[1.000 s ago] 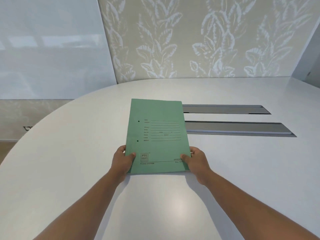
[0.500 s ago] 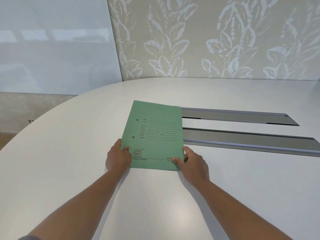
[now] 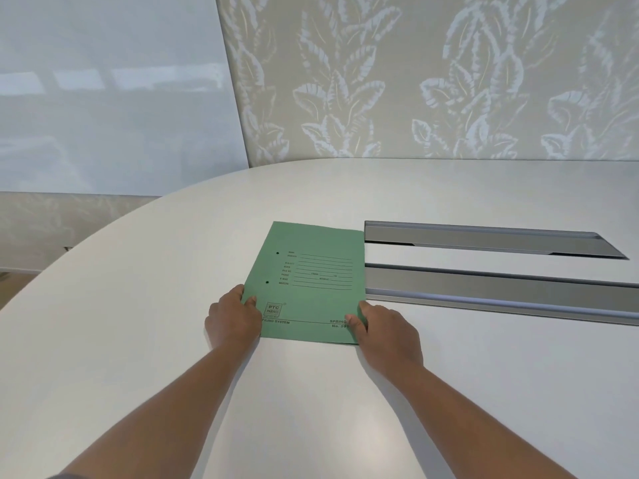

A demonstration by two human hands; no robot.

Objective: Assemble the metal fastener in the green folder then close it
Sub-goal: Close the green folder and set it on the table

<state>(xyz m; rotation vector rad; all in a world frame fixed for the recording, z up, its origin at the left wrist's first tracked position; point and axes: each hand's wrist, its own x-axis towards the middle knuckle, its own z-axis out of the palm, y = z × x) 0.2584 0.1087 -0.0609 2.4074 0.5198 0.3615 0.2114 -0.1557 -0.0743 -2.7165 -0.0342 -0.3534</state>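
- Green card made up the folder (image 3: 313, 281), which lay closed and flat on the white bench (image 3: 145, 340), printed cover facing up.
- Its near left corner was held by the left hand (image 3: 233, 318): the thumb lay on top of the cover and the other fingers were curled at the edge, so the hand pinched the folder.
- Its near right corner was held by the right hand (image 3: 387, 335) in the same way, thumb pressed on the cover beside the printed number, remaining fingers folded at the edge; whether they reached under the card could not be told.
- Between the two hands ran the folder's near edge, with a boxed logo just beyond the left thumb.
- Two small punched holes (image 3: 277, 253) sat along the cover's left margin, beyond the left hand.
- Printed form lines filled the cover farther from both hands.
- Two long grey metal channels (image 3: 484, 288) were set into the bench beyond and to the outside of the right hand; their ends met the folder's right edge.
- No metal fastener could be made out.
- Leaf-patterned wall covering (image 3: 415, 81) stood behind the bench.
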